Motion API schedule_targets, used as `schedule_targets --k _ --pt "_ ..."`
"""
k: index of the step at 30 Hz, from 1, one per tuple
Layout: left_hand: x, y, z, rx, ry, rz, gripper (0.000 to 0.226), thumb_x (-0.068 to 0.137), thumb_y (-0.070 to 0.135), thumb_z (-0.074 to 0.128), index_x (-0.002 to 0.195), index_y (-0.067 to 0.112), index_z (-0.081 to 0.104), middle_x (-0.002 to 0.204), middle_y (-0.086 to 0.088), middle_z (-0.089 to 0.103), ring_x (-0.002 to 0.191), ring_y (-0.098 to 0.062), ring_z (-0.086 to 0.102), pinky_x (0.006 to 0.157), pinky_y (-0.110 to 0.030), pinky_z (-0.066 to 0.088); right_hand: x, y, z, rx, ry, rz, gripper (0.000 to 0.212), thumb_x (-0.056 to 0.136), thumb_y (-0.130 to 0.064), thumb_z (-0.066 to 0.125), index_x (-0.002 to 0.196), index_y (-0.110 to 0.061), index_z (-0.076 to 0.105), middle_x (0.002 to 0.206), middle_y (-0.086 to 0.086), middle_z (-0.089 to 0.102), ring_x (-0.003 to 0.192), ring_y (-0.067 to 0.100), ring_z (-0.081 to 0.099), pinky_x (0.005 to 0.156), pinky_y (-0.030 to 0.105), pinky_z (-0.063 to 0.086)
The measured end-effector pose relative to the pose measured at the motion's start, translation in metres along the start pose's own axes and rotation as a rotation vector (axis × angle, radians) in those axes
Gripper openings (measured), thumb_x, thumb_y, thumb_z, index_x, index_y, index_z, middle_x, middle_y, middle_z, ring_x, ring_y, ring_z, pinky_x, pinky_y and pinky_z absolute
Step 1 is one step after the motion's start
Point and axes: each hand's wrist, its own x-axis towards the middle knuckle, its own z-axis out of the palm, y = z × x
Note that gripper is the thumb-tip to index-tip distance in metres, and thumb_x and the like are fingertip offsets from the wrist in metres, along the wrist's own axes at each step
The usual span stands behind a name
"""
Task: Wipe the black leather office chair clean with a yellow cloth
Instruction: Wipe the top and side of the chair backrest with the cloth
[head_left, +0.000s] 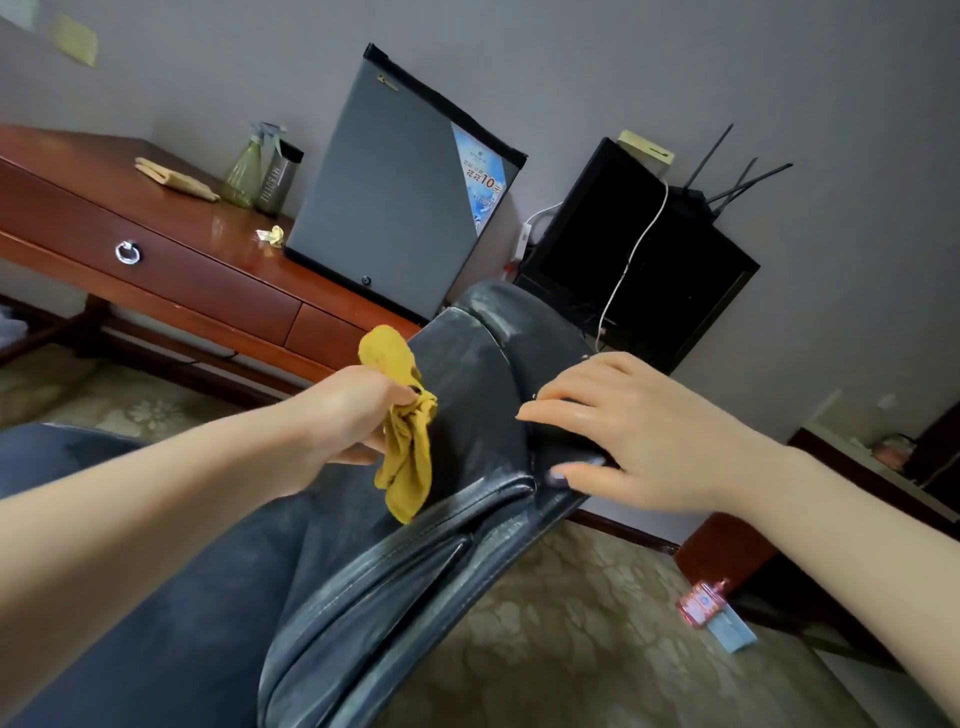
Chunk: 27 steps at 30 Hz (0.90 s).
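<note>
Scuffed glossy leather chair (467, 415), polished wooden desk (208, 270)

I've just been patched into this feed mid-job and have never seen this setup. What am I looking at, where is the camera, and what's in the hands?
There is no machine here. A person is working with two bare hands. The single picture comes from a wide-angle camera worn on their head, looking forward and down, so the room appears tilted. The left hand holds a bunched yellow cloth over the black leather office chair. The right hand rests with fairly straight fingers on the chair's edge and holds nothing. Behind them, a wooden desk carries a green spray bottle, a dark tumbler, a folded cloth and a grey mini fridge.
</note>
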Motion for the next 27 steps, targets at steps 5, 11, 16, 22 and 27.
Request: schedule_targets --k 5,11,16,22,27 --pt "0.013 0.005 0.03 0.341 -0.082 0.184 0.078 0.074 0.034 0.059 0.144 0.035 0.026 0.118 -0.006 0.061 0.103 -0.025 0.058 0.094 -0.038 0.046 -0.011 0.017 0.007 0.023 -0.142 -0.006 0.094 0.071 -0.059 0.066 0.148 -0.02 0.029 0.141 -0.001 0.047 0.131 0.016 0.041 0.111 0.03 0.025" --pt "0.021 0.0 0.063 0.687 -0.081 0.478 0.03 0.092 0.031 0.046 0.121 0.03 0.044 0.104 0.004 0.048 0.105 -0.024 0.045 0.093 -0.037 0.039 0.0 0.008 0.024 0.0 0.007 0.042 0.091 0.063 -0.02 0.085 0.142 -0.008 0.042 0.136 0.011 0.052 0.125 0.028 0.052 0.104 0.046 0.036" --pt "0.023 -0.012 0.062 0.609 -0.062 0.759 0.032 0.093 0.024 0.042 0.122 0.025 0.057 0.134 0.014 0.042 0.123 -0.01 0.032 0.107 -0.021 0.024 0.0 0.003 0.033 0.081 0.015 0.095 0.099 0.059 -0.007 0.084 0.145 -0.021 0.036 0.141 0.007 0.046 0.129 0.027 0.044 0.11 0.047 0.028" --pt "0.007 -0.026 0.053 0.524 -0.144 0.733 0.026 0.094 0.017 0.048 0.118 0.027 0.054 0.097 0.011 0.06 0.086 -0.013 0.052 0.081 -0.032 0.042 -0.001 0.001 0.033 0.168 0.035 0.111 0.107 0.057 0.003 0.077 0.143 -0.036 0.027 0.149 -0.005 0.036 0.139 0.018 0.029 0.11 0.044 0.018" --pt "-0.006 -0.037 0.043 0.497 -0.207 0.638 0.034 0.094 0.026 0.047 0.127 0.034 0.05 0.1 0.019 0.06 0.082 -0.007 0.052 0.084 -0.036 0.048 0.0 0.001 0.033 0.196 0.056 0.109 0.098 0.054 0.004 0.075 0.14 -0.031 0.043 0.146 -0.006 0.043 0.137 0.019 0.034 0.11 0.043 0.019"
